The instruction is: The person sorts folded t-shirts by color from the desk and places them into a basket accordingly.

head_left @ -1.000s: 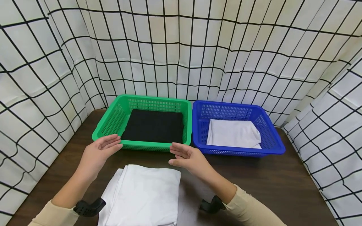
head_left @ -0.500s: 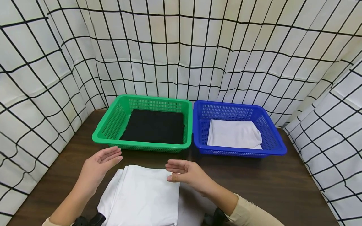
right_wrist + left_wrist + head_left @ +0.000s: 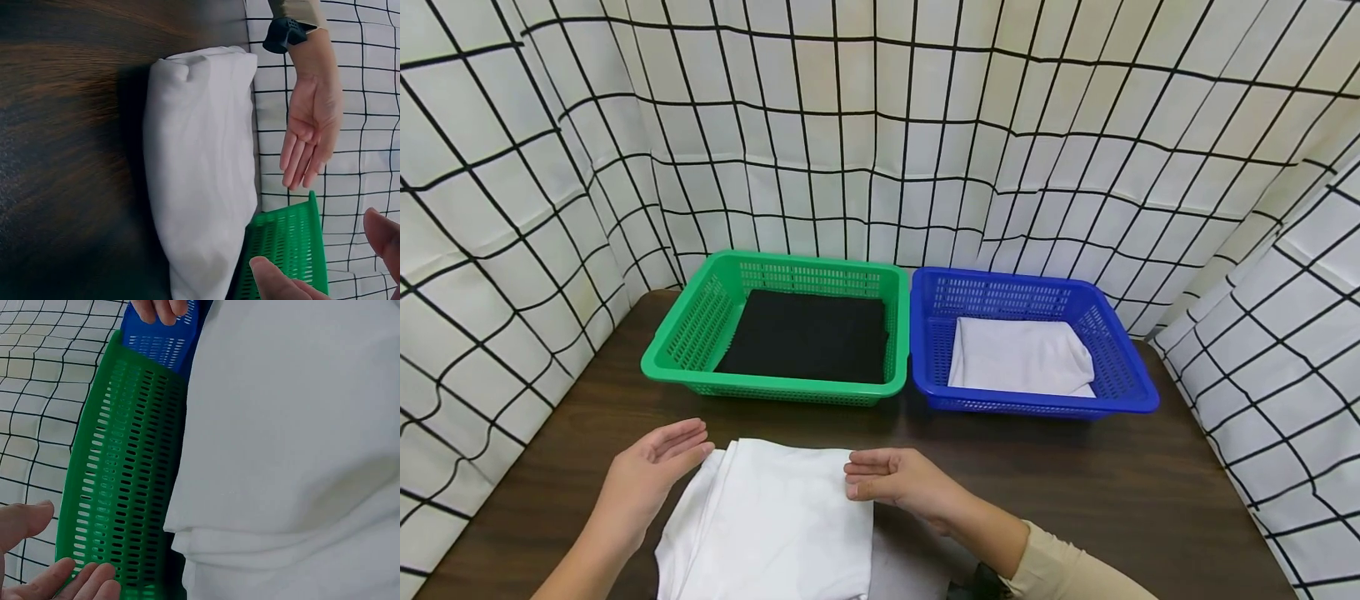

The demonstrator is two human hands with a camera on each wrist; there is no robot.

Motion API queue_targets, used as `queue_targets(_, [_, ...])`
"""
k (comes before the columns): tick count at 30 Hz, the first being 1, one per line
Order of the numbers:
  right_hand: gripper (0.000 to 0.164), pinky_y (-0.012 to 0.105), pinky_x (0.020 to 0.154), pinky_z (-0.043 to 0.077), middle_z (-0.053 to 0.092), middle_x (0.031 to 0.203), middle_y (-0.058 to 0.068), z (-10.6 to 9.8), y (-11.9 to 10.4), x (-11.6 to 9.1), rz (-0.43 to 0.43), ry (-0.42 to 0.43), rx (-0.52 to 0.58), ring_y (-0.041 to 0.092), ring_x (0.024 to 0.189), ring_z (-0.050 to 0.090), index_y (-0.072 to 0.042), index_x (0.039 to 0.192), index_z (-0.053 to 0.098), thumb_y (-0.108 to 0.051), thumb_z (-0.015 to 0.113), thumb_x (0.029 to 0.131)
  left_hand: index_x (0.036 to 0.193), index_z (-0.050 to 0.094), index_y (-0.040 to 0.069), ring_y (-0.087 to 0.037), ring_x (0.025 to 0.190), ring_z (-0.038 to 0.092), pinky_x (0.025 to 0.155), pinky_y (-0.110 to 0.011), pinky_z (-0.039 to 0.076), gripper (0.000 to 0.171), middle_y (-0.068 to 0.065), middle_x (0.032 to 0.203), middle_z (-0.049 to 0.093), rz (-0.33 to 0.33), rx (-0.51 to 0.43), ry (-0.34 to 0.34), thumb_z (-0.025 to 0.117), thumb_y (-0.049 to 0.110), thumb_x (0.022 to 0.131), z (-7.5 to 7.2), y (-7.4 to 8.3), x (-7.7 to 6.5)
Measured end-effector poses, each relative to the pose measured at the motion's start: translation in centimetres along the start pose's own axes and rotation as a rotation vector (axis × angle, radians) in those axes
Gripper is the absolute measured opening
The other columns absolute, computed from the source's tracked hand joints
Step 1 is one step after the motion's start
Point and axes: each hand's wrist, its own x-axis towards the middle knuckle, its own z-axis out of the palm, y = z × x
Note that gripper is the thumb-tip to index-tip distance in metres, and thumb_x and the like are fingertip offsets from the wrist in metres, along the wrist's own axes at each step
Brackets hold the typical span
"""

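White cloth (image 3: 782, 525), cut off below

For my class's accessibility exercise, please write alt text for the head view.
A person's left grip and right grip frame the far corners of folded white cloth on a dark table. Behind, a green basket with black cloth sits beside a blue basket with white fabric.

Shows white on lower-centre cloth (image 3: 782, 521) | green on left basket (image 3: 775, 387) | blue on right basket (image 3: 1037, 401) | black-gridded white on backdrop (image 3: 853, 142)
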Motion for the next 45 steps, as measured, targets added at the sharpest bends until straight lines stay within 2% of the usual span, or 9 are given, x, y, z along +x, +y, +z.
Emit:
queue_targets(6, [0.057,0.041,0.104,0.050,0.057,0.139,0.026,0.0,0.5,0.3,0.049,-0.019,0.037,0.031,0.127,0.060,0.012,0.141,0.045,-0.002,0.068,0.091,0.147,0.045,0.005,0.025,0.094,0.052,0.081,-0.004,0.048,0.072,-0.012,0.147,0.054,-0.052,0.044,-0.006,0.068,0.046,0.092,0.3,-0.7,-0.2])
queue_targets(12, [0.058,0.041,0.106,0.049,0.055,0.140,0.029,0.1,1.0,0.3,0.066,-0.042,0.059,0.032,0.128,0.059,0.015,0.141,0.042,-0.001,0.066,0.091,0.147,0.044,0.003,0.025,0.093,0.053,0.078,-0.001,0.046,0.075,-0.014,0.148,0.052,-0.092,0.013,-0.015,0.069,0.045,0.092,0.5,-1.4,-0.4])
queue_targets(20, [0.053,0.043,0.106,0.049,0.061,0.135,0.024,0.2,1.7,0.7,0.101,0.001,0.086,0.024,0.121,0.064,0.013,0.139,0.048,-0.003,0.066,0.092,0.148,0.042,0.001,0.024,0.093,0.053,0.078,-0.001,0.044,0.075,-0.015,0.149,0.050,-0.104,0.007,-0.012,0.068,0.045,0.092,0.3,-2.3,-0.7])
queue_targets(24, [0.052,0.042,0.105,0.050,0.062,0.134,0.023,-0.1,1.9,0.7,0.110,0.016,0.090,0.021,0.119,0.064,0.012,0.138,0.050,-0.003,0.066,0.092,0.148,0.042,0.001,0.024,0.092,0.052,0.088,-0.014,0.053,0.078,-0.016,0.150,0.050,-0.125,0.033,-0.020,0.067,0.049,0.092,0.1,-2.7,-0.7])
queue_targets(28, [0.052,0.042,0.106,0.050,0.062,0.133,0.023,-0.6,2.0,0.4,0.123,0.015,0.104,0.019,0.117,0.065,0.012,0.138,0.049,-0.005,0.066,0.092,0.148,0.043,0.002,0.026,0.090,0.048,0.099,-0.030,0.054,0.079,-0.010,0.146,0.055,-0.154,0.073,-0.030,0.066,0.053,0.092,0.0,-3.0,-0.7])
queue_targets(33, [0.051,0.043,0.105,0.050,0.064,0.130,0.023,-1.2,2.0,0.1,0.138,0.022,0.111,0.017,0.113,0.066,0.013,0.137,0.050,-0.006,0.066,0.092,0.148,0.044,0.003,0.026,0.090,0.046,0.089,-0.017,0.052,0.080,-0.003,0.140,0.062,-0.174,0.068,-0.033,0.067,0.054,0.090,-0.1,-3.4,-0.5])
queue_targets(39, [0.050,0.040,0.103,0.052,0.067,0.127,0.020,-1.8,2.4,-0.2,0.145,0.039,0.105,0.015,0.110,0.067,0.012,0.136,0.051,-0.007,0.067,0.092,0.147,0.044,0.002,0.026,0.090,0.046,0.084,-0.010,0.049,0.080,-0.003,0.139,0.062,-0.177,0.057,-0.040,0.067,0.053,0.090,0.0,-3.7,-0.4])
queue_targets(42, [0.050,0.039,0.102,0.053,0.069,0.124,0.019,-2.2,2.5,-0.3,0.144,0.048,0.101,0.013,0.106,0.068,0.012,0.136,0.052,-0.008,0.067,0.092,0.148,0.043,0.001,0.018,0.099,0.052,0.097,-0.024,0.052,0.080,-0.006,0.140,0.061,-0.181,0.053,-0.046,0.067,0.053,0.091,0.1,-3.7,-0.3])
queue_targets(45, [0.051,0.040,0.103,0.052,0.069,0.124,0.018,-2.6,2.6,-0.5,0.139,0.045,0.098,0.013,0.106,0.068,0.012,0.136,0.052,-0.010,0.067,0.093,0.148,0.042,-0.001,0.008,0.110,0.054,0.110,-0.046,0.046,0.082,-0.007,0.141,0.061,-0.191,0.051,-0.048,0.066,0.054,0.091,0.0,-3.8,-0.3])
